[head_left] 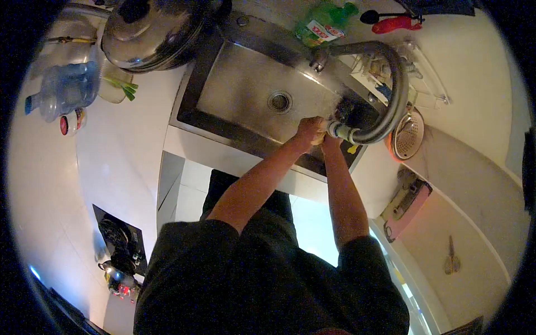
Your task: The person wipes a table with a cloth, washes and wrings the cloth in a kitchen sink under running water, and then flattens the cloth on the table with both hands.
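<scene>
My left hand (310, 130) is over the front right part of the metal sink (240, 84), with its fingers curled closed. Something small and yellowish seems to show at its fingertips, too unclear to name. Right beside it, my right hand (331, 143) meets the left, and its fingers are mostly hidden behind the faucet head. The curved grey faucet (398, 84) arches over from the right, its end close above both hands. A dark clump (345, 107) lies in the sink's right part, too dim to make out. The drain (280, 101) shows in the basin.
A lidded metal pot (153, 33) stands left of the sink, near a blue-tinted plastic jug (70, 89) and green onions (124, 87). Behind the sink is a green bottle (324, 25). A colander (407, 134), a pink cutting board (408, 212) and scissors (451, 259) are on the right.
</scene>
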A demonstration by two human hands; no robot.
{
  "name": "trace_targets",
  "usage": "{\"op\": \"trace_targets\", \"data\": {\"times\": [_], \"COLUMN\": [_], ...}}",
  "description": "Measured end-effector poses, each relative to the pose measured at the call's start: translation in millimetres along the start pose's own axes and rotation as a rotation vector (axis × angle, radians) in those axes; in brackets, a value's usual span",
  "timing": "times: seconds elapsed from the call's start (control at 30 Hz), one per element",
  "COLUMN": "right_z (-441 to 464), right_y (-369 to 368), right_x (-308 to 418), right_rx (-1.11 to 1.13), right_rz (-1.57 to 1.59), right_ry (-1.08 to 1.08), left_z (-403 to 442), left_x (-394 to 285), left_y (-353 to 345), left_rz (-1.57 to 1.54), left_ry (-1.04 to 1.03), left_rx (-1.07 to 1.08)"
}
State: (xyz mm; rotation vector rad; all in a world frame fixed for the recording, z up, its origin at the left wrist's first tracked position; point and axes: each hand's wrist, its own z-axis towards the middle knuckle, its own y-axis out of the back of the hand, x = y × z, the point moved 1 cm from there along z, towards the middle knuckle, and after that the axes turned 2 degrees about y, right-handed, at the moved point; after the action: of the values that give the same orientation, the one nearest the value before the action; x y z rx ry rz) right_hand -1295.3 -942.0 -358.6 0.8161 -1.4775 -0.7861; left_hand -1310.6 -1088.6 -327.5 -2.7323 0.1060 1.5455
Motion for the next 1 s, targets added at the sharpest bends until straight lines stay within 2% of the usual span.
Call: {"op": "trace_targets", "data": {"times": [0.07,0.1,0.13,0.23,0.3,0.37,0.4,0.43,0.47,0.53,0.57,0.6,0.63,0.67,0.73,0.8,0.87,0.97,1.0], "right_z": [-1,-2,-6,-13,-7,1,5,6,9,7,4,3,3,2,4,10,1,17,15], "right_y": [37,56,66,58,35,22,25,26,33,79,82,86,87,82,57,19,-33,45,66], "right_x": [61,93,125,165,113,60,53,48,54,133,163,184,201,202,143,57,-34,61,87], "right_rx": [-0.100,-0.121,-0.136,-0.110,-0.062,0.009,0.041,0.027,0.014,-0.097,-0.189,-0.128,-0.067,-0.042,-0.027,-0.006,-0.017,-0.081,-0.088], "right_rz": [0.373,0.453,0.471,0.360,0.477,0.702,0.822,0.810,0.799,0.506,0.808,0.637,0.470,0.401,0.428,0.552,0.526,0.679,0.715], "right_ry": [-0.158,-0.218,-0.237,-0.160,-0.171,-0.291,-0.389,-0.394,-0.398,-0.237,-0.406,-0.316,-0.225,-0.175,-0.162,-0.198,-0.108,-0.218,-0.229], "left_z": [-9,9,12,0,-21,-34,-31,-30,-19,0,6,14,10,3,-24,-43,-48,-41,-32], "left_x": [-51,-12,-1,0,-15,-26,-19,-11,5,31,38,43,37,23,-15,-51,-63,-58,-31], "left_y": [28,16,15,11,20,29,26,25,18,3,-2,-6,-2,2,26,44,45,63,48], "left_rz": [-0.098,-0.542,-0.541,-0.300,-0.279,-0.343,-0.332,-0.292,-0.199,0.081,0.268,0.457,0.459,0.390,0.042,-0.240,-0.470,-0.792,-0.742], "left_ry": [0.207,0.400,0.417,0.281,0.197,0.137,0.105,0.069,0.027,-0.023,-0.030,-0.040,-0.026,0.011,0.134,0.196,0.154,0.446,0.370], "left_rx": [-0.001,-0.127,-0.109,0.017,0.111,0.195,0.193,0.176,0.156,0.149,0.167,0.181,0.182,0.182,0.135,0.096,0.028,0.071,0.024]}}
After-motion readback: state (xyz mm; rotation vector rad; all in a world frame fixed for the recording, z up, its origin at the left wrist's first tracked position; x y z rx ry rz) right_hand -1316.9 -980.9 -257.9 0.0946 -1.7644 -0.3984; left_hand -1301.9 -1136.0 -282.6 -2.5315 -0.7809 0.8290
